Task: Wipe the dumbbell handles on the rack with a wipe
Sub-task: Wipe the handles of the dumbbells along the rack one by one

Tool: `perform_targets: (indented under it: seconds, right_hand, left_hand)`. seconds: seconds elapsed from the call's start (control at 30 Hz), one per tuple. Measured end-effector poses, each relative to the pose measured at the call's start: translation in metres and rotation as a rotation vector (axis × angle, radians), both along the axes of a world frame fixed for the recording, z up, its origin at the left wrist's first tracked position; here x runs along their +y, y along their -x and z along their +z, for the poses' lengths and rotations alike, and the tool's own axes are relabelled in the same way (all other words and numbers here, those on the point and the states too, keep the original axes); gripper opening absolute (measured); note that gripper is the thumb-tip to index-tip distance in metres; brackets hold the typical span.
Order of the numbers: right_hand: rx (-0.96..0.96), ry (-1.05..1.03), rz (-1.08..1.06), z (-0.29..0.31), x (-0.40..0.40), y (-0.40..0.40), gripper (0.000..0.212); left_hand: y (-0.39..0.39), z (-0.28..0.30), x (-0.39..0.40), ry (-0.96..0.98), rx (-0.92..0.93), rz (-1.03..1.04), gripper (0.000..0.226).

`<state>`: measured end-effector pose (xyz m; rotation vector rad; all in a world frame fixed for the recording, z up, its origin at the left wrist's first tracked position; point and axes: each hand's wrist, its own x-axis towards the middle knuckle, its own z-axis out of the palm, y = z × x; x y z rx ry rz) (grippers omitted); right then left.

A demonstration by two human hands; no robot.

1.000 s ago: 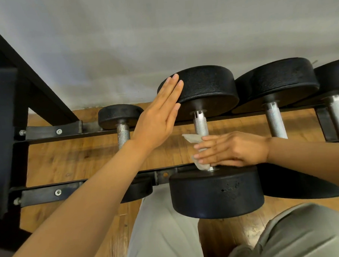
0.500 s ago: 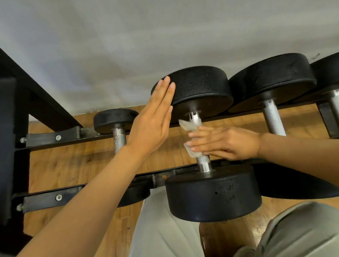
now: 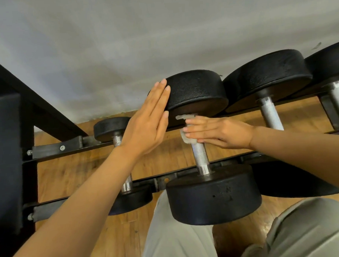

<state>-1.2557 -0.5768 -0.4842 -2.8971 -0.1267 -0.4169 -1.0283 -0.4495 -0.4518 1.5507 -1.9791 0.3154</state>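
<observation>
A black dumbbell lies across the rack rails, its knurled steel handle [image 3: 201, 158] running from the near head [image 3: 212, 196] to the far head [image 3: 198, 92]. My right hand [image 3: 219, 132] holds a white wipe [image 3: 187, 139] against the far end of that handle, just under the far head. The wipe sticks out above and below my fingertips. My left hand [image 3: 147, 127] is flat, its straight fingers pressing on the left side of the far head.
A smaller dumbbell [image 3: 110, 127] sits to the left, partly behind my left forearm. Larger dumbbells with steel handles [image 3: 271, 114] fill the rack to the right. The black rack rail [image 3: 72, 152] and upright post [image 3: 6, 155] stand at left. Wood floor and my knees are below.
My right hand has slid the wipe along the handle from beside the near head up to the far head. My left hand stays flat on the far head.
</observation>
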Motion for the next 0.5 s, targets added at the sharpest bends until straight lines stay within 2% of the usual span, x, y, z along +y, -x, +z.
perform_targets:
  seconds: [0.2, 0.3, 0.4, 0.5]
  right_hand:
    - [0.155, -0.052, 0.283, -0.008, 0.013, 0.009, 0.037]
    - [0.213, -0.034, 0.343, -0.006, 0.015, 0.006, 0.037]
    - [0.195, -0.015, 0.260, 0.000, 0.016, 0.004, 0.038]
    - [0.129, -0.074, 0.073, -0.002, 0.029, 0.007, 0.040]
  left_hand:
    - [0.002, 0.015, -0.006, -0.070, -0.080, -0.032, 0.054]
    - [-0.002, 0.022, -0.008, -0.112, -0.112, -0.048, 0.056]
    - [-0.001, 0.029, -0.010, -0.122, -0.192, -0.094, 0.054]
    - [0.006, 0.038, -0.018, -0.154, -0.296, -0.151, 0.052]
